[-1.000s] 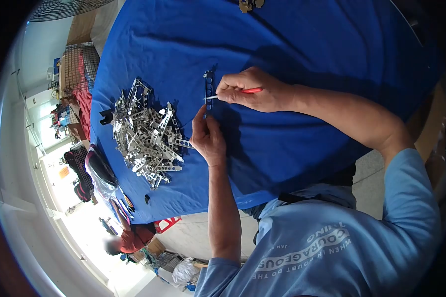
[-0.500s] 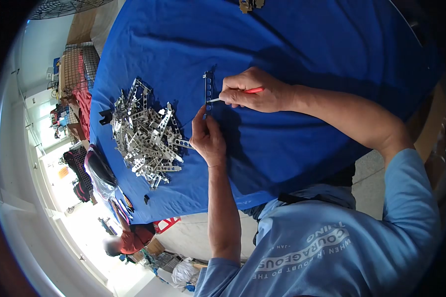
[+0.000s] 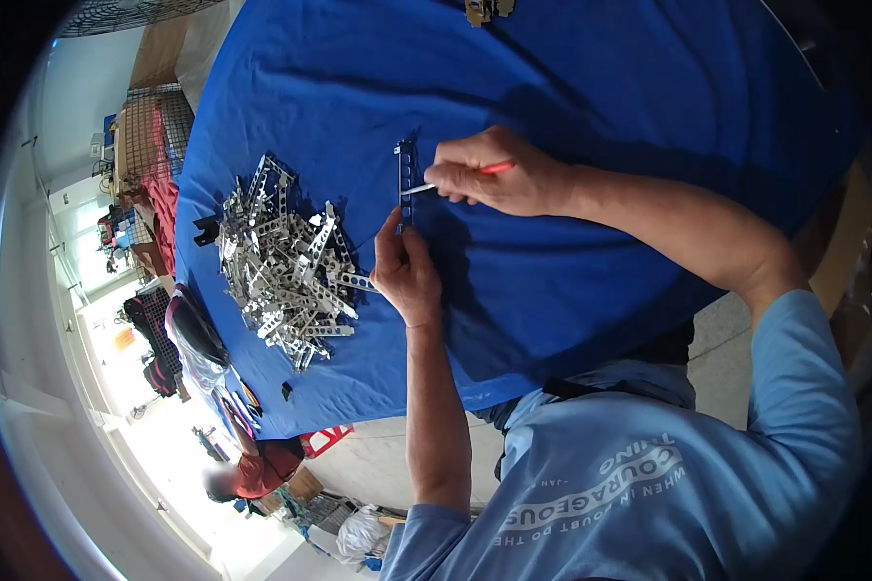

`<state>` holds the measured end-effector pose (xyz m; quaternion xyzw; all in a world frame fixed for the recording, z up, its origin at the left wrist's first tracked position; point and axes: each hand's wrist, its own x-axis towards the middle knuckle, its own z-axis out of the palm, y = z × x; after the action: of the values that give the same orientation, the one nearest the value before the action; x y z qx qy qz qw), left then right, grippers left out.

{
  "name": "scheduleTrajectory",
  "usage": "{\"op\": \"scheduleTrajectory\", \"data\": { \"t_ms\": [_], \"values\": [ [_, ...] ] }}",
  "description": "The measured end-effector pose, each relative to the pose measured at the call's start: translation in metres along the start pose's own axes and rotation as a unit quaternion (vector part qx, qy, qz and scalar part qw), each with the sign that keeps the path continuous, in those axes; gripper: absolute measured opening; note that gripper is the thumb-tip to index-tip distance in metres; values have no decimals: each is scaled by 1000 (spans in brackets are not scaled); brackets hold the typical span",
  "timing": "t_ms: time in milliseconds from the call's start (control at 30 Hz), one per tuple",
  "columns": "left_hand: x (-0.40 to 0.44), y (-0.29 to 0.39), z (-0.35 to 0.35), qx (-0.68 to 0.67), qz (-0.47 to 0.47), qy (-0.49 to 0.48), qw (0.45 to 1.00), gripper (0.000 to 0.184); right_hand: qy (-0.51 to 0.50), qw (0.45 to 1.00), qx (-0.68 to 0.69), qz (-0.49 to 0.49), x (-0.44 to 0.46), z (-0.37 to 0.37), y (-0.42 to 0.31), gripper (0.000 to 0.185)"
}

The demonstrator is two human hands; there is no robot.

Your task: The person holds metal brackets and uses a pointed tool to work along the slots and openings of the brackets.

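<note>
A narrow metal strip with holes [image 3: 406, 169] lies on the blue cloth [image 3: 358, 107]. My left hand [image 3: 408, 271] pinches its near end between thumb and forefinger. My right hand [image 3: 484, 174] is closed round a tool with a red handle [image 3: 497, 168] and a thin pale shaft [image 3: 418, 189]. The shaft's tip is at the strip, a little beyond my left fingertips; whether it touches is too small to tell. Left of my left hand is a heap of silver metal pieces with holes [image 3: 291, 261].
A black piece [image 3: 206, 229] sits beside the heap, and a small black one [image 3: 286, 390] near the cloth's edge. Brass-coloured parts [image 3: 488, 11] lie at the far side. Scissors-like tools [image 3: 251, 397] are at the lower left, near a person in red [image 3: 262, 470].
The shaft's tip has shifted slightly along the strip, and my right hand has tilted a little. My left hand has kept its hold on the strip.
</note>
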<state>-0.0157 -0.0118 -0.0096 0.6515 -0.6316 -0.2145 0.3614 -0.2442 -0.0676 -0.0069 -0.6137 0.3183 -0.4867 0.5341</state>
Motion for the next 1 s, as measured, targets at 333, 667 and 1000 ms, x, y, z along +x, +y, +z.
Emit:
{"op": "scheduleTrajectory", "data": {
  "t_ms": [333,667,1000],
  "values": [
    [1,-6,-1,7,10,-1,1000,29,-33,998,-28,-38,2,1,4,33],
    [0,-2,2,-8,-6,11,1000,28,-23,996,56,72,-2,-8,-14,38],
    [1,-3,1,-11,-7,10,1000,30,-69,995,-63,-32,-2,0,2,36]
  ]
}}
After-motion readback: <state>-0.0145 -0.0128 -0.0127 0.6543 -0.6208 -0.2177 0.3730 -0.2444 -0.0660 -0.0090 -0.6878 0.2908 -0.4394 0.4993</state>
